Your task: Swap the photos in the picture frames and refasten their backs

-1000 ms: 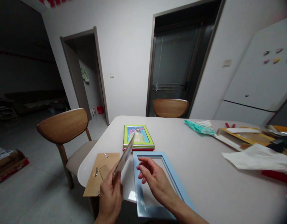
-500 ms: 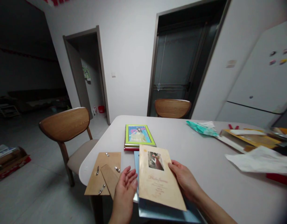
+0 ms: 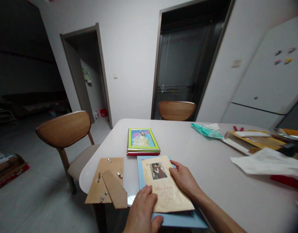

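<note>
A light blue picture frame (image 3: 141,168) lies face down at the near edge of the white table (image 3: 207,168). A tan printed sheet (image 3: 164,189) with a small photo lies on the frame's back. My left hand (image 3: 143,208) rests flat on the sheet's near left corner, fingers stretched out. My right hand (image 3: 184,178) presses flat on the sheet's right edge. To the left, the brown backing board (image 3: 105,179) with its stand and clips hangs partly over the table's edge.
A green-framed picture (image 3: 142,139) is stacked on a red frame just beyond the blue one. Papers, a teal bag (image 3: 206,131) and yellow envelopes (image 3: 258,140) clutter the right side. Wooden chairs stand at the left (image 3: 64,129) and far end (image 3: 176,110).
The sheet, held on edge in my left hand a second ago, was turned flat and laid onto the blue frame. Both hands now press on it.
</note>
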Available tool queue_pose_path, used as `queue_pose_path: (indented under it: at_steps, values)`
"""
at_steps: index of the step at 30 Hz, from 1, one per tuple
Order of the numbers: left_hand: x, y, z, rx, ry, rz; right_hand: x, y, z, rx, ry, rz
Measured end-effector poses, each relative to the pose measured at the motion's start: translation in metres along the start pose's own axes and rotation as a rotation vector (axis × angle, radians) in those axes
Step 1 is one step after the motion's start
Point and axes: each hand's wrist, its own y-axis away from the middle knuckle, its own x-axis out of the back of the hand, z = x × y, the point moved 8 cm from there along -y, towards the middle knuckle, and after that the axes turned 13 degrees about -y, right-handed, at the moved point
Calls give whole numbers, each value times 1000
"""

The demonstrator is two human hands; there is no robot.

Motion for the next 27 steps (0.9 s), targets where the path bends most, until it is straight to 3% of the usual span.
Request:
queue_pose_path:
  at_steps: [4, 9, 14, 17, 19, 23, 27]
  values:
    - [7, -3, 5, 5, -67, -39, 2, 1, -12, 134, 342, -5]
    - [5, -8, 12, 20, -168, -121, -1, 7, -10, 188, 678, 32]
    - [12, 4, 6, -86, -144, 0, -3, 9, -8, 188, 750, 48]
    - [35, 27, -26, -87, -184, 173, -1, 11, -13, 186, 662, 86]
    - [53, 45, -65, 56, -262, 245, -12, 17, -25, 245, 546, 44]
    - [78, 70, -129, 281, -430, 263, -68, 41, -62, 413, 332, -202]
    - [80, 75, -159, 366, -496, 266, -137, 64, -88, 461, 382, -390]
